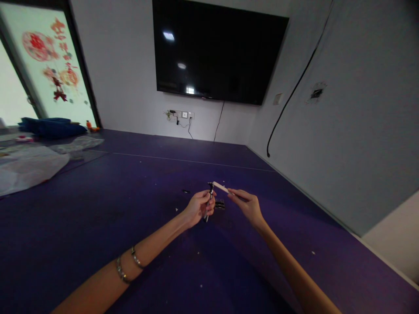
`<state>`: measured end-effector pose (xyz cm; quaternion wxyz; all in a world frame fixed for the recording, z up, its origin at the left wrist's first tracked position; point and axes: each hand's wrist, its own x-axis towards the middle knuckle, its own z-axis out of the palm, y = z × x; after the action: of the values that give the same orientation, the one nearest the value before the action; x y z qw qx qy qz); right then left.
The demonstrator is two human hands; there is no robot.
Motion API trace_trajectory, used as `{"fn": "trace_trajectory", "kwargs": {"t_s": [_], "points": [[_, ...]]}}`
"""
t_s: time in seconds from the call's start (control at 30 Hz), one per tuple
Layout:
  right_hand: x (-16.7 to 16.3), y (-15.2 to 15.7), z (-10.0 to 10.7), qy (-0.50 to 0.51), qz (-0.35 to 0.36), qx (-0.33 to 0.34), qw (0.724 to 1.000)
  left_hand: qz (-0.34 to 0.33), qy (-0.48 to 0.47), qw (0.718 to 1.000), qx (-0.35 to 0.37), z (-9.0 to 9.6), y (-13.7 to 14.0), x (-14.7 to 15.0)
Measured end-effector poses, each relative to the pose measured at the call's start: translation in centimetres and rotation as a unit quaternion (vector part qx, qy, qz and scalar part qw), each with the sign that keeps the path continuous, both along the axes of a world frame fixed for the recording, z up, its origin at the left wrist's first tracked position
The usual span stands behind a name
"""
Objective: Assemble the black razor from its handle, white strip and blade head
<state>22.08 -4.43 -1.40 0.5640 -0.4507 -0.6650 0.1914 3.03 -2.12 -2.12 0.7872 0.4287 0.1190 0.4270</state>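
My left hand (199, 207) is closed around a slim black-and-silver tool (210, 192), held nearly upright, with a small dark head at its top. The tool's exact kind is too small to make out. Between the fingertips of my right hand (246, 204) is a thin white stick (221, 187). Its far tip points left and meets or nearly meets the tool's head; I cannot tell whether they touch. Just behind my left fingers lies a small dark object (220, 204) with shiny parts. A small black piece (186, 191) rests on the purple surface (147, 226) farther left.
Crumpled clear plastic (36, 168) and a dark blue cloth bundle (52, 127) lie at the far left, near a small orange bottle (88, 125). Tiny white bits dot the surface. A black cable (294, 89) hangs along the right wall, and a television (221, 50) is mounted ahead.
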Motion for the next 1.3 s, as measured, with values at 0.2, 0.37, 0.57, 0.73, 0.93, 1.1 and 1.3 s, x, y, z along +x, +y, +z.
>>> {"fn": "trace_trajectory", "kwargs": {"t_s": [0.2,0.37,0.57,0.73,0.93,1.1,1.3], "points": [[0.5,0.2,-0.5,-0.008,0.009,-0.004,1.000,0.010,0.007,1.000,0.023,0.5,-0.2,-0.1],[0.9,0.5,-0.7,0.048,-0.018,-0.053,0.997,0.079,0.064,0.991,0.085,0.7,0.2,-0.5],[-2.0,-0.9,1.0,0.166,0.030,-0.126,0.978,0.211,0.184,0.937,0.209,0.5,1.3,-1.2],[-5.3,-3.0,2.2,0.293,0.102,-0.211,0.927,0.218,0.190,0.926,0.244,0.4,1.8,-1.5],[-8.2,-4.2,2.7,0.361,0.176,-0.277,0.873,0.206,0.177,0.933,0.235,0.0,1.8,-1.2],[-9.6,-5.0,1.5,0.391,0.180,-0.301,0.851,0.229,0.212,0.918,0.245,0.1,1.2,-1.2],[-10.7,-6.2,0.7,0.422,0.193,-0.318,0.827,0.246,0.229,0.906,0.257,0.0,1.1,-1.0]]}}
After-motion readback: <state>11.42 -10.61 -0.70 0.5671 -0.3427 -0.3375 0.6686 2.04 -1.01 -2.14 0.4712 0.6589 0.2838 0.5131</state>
